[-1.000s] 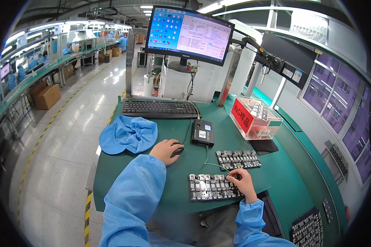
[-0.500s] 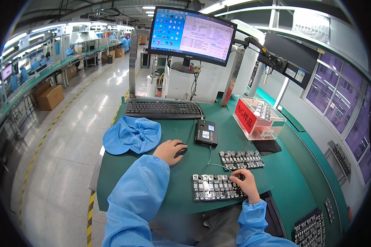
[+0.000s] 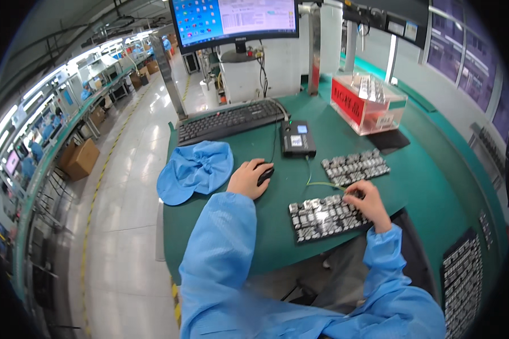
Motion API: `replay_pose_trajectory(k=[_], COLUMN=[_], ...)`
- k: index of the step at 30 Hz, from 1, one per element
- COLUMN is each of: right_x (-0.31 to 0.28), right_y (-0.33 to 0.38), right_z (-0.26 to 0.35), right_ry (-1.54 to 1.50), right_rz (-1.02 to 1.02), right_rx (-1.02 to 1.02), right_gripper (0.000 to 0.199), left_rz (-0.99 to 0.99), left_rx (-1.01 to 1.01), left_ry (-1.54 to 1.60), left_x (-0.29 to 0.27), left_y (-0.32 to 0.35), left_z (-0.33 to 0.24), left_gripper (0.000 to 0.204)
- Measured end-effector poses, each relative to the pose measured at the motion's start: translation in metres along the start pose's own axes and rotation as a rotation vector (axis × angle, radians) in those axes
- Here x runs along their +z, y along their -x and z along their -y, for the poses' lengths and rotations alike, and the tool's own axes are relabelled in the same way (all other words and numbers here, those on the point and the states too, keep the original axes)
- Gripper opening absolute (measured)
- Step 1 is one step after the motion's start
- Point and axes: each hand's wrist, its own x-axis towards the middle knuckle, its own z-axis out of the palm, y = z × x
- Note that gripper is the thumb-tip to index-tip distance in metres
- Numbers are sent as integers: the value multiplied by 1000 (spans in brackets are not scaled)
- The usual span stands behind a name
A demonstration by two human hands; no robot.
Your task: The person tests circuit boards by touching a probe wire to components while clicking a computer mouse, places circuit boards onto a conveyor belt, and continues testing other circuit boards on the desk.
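Note:
My left hand point(image 3: 246, 179) rests over a black computer mouse point(image 3: 266, 174), fingers curled round it. The fingers of my right hand point(image 3: 373, 207) are closed on a small dark piece at the end of a thin yellow-green cable point(image 3: 326, 183); its exact kind is hidden. That hand is over the right part of a black tray point(image 3: 302, 235) filled with rows of small silvery modules. The cable runs back to a black box-shaped device point(image 3: 297, 146) with a small lit screen. Behind the near tray lies a second tray of similar modules point(image 3: 356, 166).
A blue cloth cap point(image 3: 197, 169) lies left of the mouse, below a black keyboard point(image 3: 232, 121). A monitor point(image 3: 237, 22) stands behind. At the right are a clear box with a red label point(image 3: 367, 107) and, lower down, another module tray point(image 3: 462, 282).
The view has tilted down and turned, so the bench items appear shifted and rotated. Both hands stay in the same places, on the mouse and at the near tray.

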Motion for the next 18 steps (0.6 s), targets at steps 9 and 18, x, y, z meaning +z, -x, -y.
replay_pose_trajectory(k=[9,18], right_x=[0,2], right_y=[5,6], right_z=[5,10], right_ry=[-14,-10], right_rz=[31,7], right_rx=[51,20], right_gripper=[20,20], left_rz=[30,52], left_rx=[-21,-31], left_ry=[9,-36], left_x=[-1,-6], left_y=[5,8], left_z=[-2,-3], left_gripper=[43,45])
